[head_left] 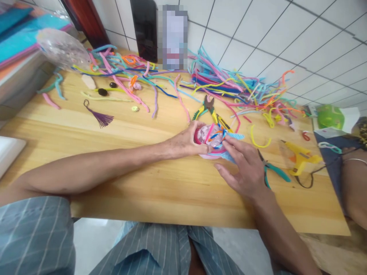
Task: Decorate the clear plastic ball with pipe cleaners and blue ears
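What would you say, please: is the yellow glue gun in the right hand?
No, the yellow glue gun lies on the wooden table, apart from the right hand.

1 pink-rimmed piece [205, 134], 2 pliers [278, 173], 1 tassel [103, 119], perhaps 2 black beads [102, 92].

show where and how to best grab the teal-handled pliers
Probably by the teal handles, coming from the near right: the pliers look flat on the wooden tabletop, handles splayed toward that side, while the dark jaws point away, close beside the right hand.
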The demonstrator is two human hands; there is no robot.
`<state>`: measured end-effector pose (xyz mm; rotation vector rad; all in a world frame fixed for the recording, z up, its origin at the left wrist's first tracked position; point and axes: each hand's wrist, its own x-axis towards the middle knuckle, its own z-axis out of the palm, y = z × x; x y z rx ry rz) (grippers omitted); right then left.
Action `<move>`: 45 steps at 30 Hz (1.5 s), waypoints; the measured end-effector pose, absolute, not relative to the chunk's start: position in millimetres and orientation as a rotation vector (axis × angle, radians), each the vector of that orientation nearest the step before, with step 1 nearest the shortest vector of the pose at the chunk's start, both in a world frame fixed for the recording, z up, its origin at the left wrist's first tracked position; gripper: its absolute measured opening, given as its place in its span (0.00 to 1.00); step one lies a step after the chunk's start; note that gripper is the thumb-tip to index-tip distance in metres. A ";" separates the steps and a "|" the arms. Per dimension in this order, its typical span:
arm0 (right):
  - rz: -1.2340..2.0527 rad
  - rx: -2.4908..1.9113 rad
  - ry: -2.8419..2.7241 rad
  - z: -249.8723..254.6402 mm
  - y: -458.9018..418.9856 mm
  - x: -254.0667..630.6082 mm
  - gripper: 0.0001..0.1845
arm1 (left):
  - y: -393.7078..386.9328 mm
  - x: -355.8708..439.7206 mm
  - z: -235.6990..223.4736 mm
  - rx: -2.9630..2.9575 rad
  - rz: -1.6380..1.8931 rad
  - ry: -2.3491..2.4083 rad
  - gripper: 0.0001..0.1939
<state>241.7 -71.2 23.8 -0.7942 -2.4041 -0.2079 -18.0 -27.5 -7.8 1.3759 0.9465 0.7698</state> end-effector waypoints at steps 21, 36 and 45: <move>-0.257 -0.927 -2.322 3.7 -88.6 231.1 0.41 | -41.1 -15.6 -26.4 1.153 0.925 0.882 0.54; -0.253 -0.933 -2.334 -7.2 -86.3 230.6 0.41 | -34.4 -10.4 -23.8 0.996 0.926 0.872 0.56; -0.292 -0.905 -2.289 -5.8 -87.3 229.8 0.43 | -28.9 -11.9 -25.4 0.991 0.874 0.779 0.54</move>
